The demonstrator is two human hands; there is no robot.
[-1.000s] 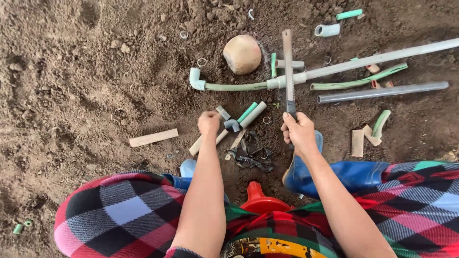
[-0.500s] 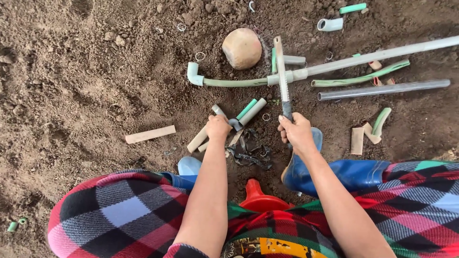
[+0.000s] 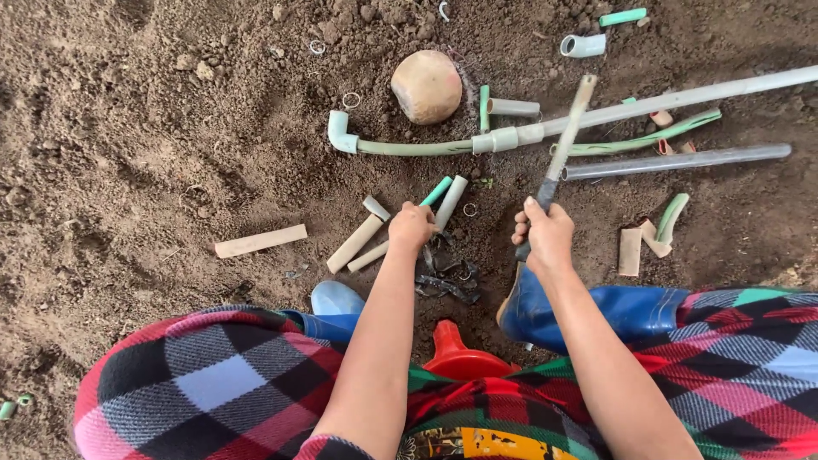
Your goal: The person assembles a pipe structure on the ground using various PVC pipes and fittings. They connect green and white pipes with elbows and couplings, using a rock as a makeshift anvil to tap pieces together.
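Note:
My right hand (image 3: 545,236) grips the dark handle of a long flat blade (image 3: 567,128) that points up and slightly right over the bare soil. Its tip lies across a long grey pipe (image 3: 682,94). My left hand (image 3: 412,227) is closed on short pipe offcuts on the ground, touching a grey piece (image 3: 449,203) and a green piece (image 3: 436,191). Two tan pieces (image 3: 354,244) lie just left of it. A dark tangled scrap (image 3: 446,274) sits below my left hand.
A round tan stone (image 3: 426,85) sits above a bent green pipe with a grey elbow (image 3: 341,132). More pipes (image 3: 677,160) and offcuts (image 3: 648,238) lie right. A tan strip (image 3: 259,242) lies left. Blue boots (image 3: 588,311) and a red funnel (image 3: 456,356) are near my plaid-covered knees.
The blade has swung from pointing straight up to leaning right. My left hand has shifted right onto the grey and green offcuts.

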